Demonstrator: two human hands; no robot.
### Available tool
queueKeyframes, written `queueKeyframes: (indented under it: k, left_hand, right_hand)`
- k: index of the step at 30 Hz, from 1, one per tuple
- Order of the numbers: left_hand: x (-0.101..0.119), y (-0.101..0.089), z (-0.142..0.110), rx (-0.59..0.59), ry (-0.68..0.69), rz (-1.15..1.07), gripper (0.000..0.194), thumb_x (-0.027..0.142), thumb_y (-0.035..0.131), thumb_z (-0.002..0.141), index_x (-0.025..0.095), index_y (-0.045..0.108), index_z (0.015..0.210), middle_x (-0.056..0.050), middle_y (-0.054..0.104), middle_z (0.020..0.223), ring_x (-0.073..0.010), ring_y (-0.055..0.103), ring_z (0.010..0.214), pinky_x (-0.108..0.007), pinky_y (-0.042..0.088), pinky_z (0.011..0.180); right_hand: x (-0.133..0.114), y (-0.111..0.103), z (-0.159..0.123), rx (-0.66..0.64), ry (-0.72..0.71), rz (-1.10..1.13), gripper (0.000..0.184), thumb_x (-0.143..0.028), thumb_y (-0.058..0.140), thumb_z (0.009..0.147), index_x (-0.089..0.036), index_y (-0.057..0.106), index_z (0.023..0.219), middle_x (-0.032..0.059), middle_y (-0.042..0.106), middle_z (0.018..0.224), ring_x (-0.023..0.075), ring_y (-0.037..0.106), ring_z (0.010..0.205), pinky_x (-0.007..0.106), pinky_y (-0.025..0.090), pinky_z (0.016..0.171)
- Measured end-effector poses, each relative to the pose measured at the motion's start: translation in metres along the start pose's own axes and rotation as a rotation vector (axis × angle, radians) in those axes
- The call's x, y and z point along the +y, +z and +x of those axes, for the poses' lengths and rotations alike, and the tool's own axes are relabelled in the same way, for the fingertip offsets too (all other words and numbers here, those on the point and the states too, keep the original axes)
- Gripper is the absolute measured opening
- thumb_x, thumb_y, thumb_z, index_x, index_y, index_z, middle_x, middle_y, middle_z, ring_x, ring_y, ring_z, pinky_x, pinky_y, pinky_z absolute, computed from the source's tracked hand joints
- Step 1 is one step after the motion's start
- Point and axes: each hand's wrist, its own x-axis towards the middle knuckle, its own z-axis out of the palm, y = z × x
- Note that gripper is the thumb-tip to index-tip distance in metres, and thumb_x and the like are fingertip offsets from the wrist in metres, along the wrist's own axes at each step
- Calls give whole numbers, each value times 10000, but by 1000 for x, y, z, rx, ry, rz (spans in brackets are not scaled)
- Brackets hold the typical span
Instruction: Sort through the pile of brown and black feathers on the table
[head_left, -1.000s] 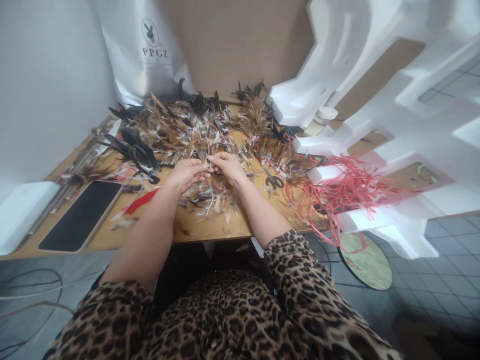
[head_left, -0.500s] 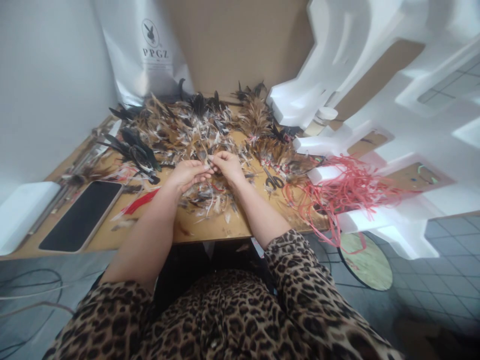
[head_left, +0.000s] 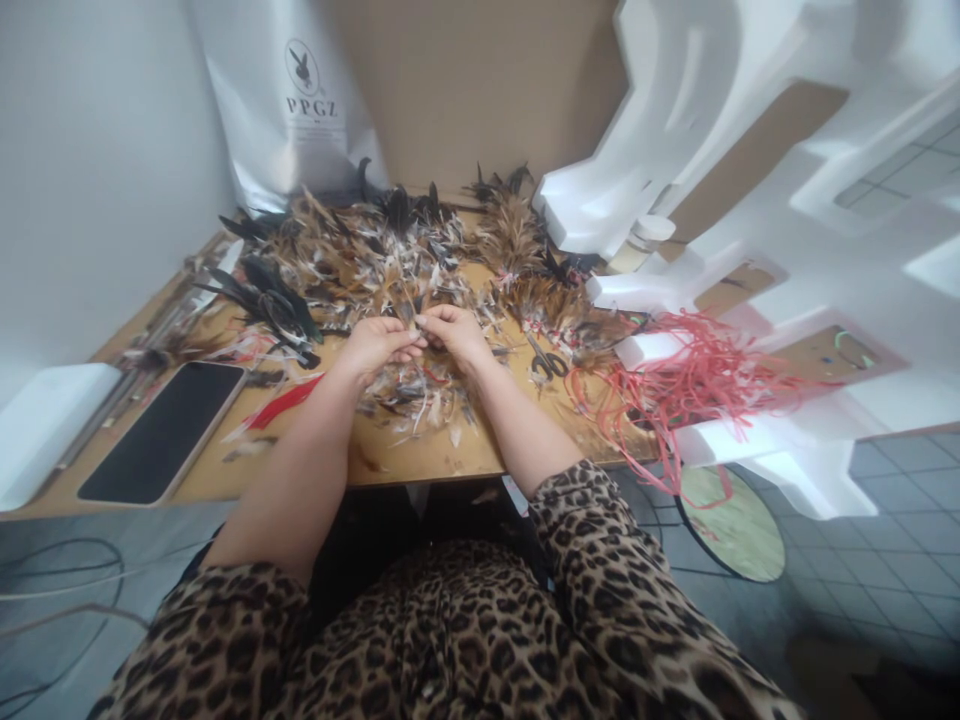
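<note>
White plastic shows at the far left, a flat case (head_left: 56,430) lying on the bench (head_left: 427,460), with a dark-screened smartphone (head_left: 163,432) just beside it. Thin rods (head_left: 124,390) run along the bench's left edge. Next come a strip of red material (head_left: 285,402) and a cluster of glossy black feathers (head_left: 271,300); behind them stands a silvery bag (head_left: 289,130) printed "PPGZ". A broad pile of brown, black and white feathers (head_left: 337,245) spreads across the back of the bench.

The left hand (head_left: 380,348) is over the middle, its fingers narrow and pinched on what looks like a slim feather (head_left: 409,312). The right hand (head_left: 456,337) meets it there, fingers also drawn together at the same piece, whose lower end is hidden. Loose small feathers (head_left: 420,405) lie beneath and in front of both hands.

To the right are an upper bundle of brown feathers (head_left: 511,235), a lower bundle (head_left: 574,312), and dark-handled scissors (head_left: 550,365) near the latter. Farther right, a white-lidded jar (head_left: 643,242) leans among white foam pieces (head_left: 765,438), and tangled red ribbons (head_left: 701,370) drape over the foam and the bench edge, above a round stool (head_left: 731,525).
</note>
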Motion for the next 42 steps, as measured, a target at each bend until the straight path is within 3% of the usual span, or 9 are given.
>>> queueKeyframes:
  k: [12,19,24,28,30,42]
  left_hand:
    - [1,4,0,44,-25,-84,99,141,713,654,67,666,700,-103,689,668,-79,615,528,-140,466,496]
    - [3,1,-1,34,-34,-168,110,129,707,654,70,664,736,-88,691,694,-78,617,527,-136,469,485]
    - [3,-3,2,44,-32,-289,87,93,694,658,65,662,734,-73,669,643,-96,639,575,-143,493,525]
    - [2,-3,3,39,-46,-324,80,81,684,662,70,664,738,-88,688,706,-99,645,619,-168,519,590]
    - [1,-3,3,40,-60,-317,71,78,674,666,74,666,736,-83,690,711,-99,645,628,-176,523,602]
    - [-3,-4,6,-4,-106,-390,47,84,671,675,98,634,700,-54,681,700,-104,649,640,-216,532,646]
  right_hand:
    - [5,6,2,46,48,151,291,-356,746,555,-157,570,674,-72,522,492,40,416,458,173,297,465]
    - [2,4,0,12,-7,61,301,-379,720,599,-150,595,747,-54,560,560,44,449,487,175,343,490]
    - [-2,0,-4,-77,-230,-281,302,-337,683,656,-149,606,879,-5,629,754,87,551,650,228,443,664]
    - [-1,-1,-8,-76,-499,-768,232,-292,610,742,-163,613,934,22,626,855,125,558,788,248,417,754]
    - [0,-1,-10,-60,-560,-927,195,-290,576,775,-168,612,922,26,620,862,137,547,820,248,399,767]
    - [-3,1,-14,2,-611,-1114,190,-325,492,850,-179,608,888,25,602,836,140,529,789,241,359,724]
